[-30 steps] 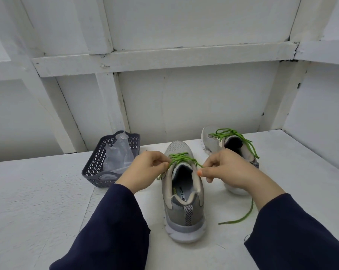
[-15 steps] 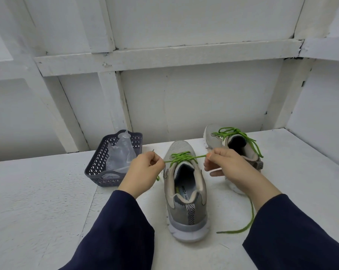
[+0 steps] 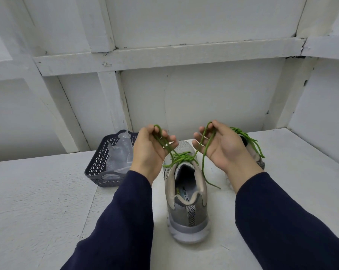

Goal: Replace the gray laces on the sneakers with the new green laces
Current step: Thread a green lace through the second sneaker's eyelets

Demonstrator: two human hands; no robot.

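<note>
Head view: the near sneaker (image 3: 186,211) is seen standing on the white table (image 3: 38,201), heel toward the camera, with a green lace (image 3: 181,157) threaded and crossed above its tongue. Both ends of that lace are held up over the shoe. A loop is gripped in the curled fingers of the left hand (image 3: 151,151). Another strand is pinched between thumb and forefinger of the right hand (image 3: 221,147), and its free tail hangs down to the tabletop just beside the shoe. The second sneaker (image 3: 256,152) is set behind the right hand and partly hidden by it; a green lace (image 3: 250,139) is seen on it too. No gray lace can be made out.

The lace is judged to be light, thin and limp, so it is best taken close to the loops, where tension at the crossing can be controlled. The shoe itself is probably light enough to be dragged if one strand is pulled harder than the other.

A dark basket (image 3: 98,166) holding a clear plastic bag (image 3: 120,152) is placed near the left hand, on its outer side. The wall is close behind both shoes. Bare tabletop lies on either side of the near sneaker, so room for drawing the loops apart sideways is judged sufficient, with less to spare toward the basket.
</note>
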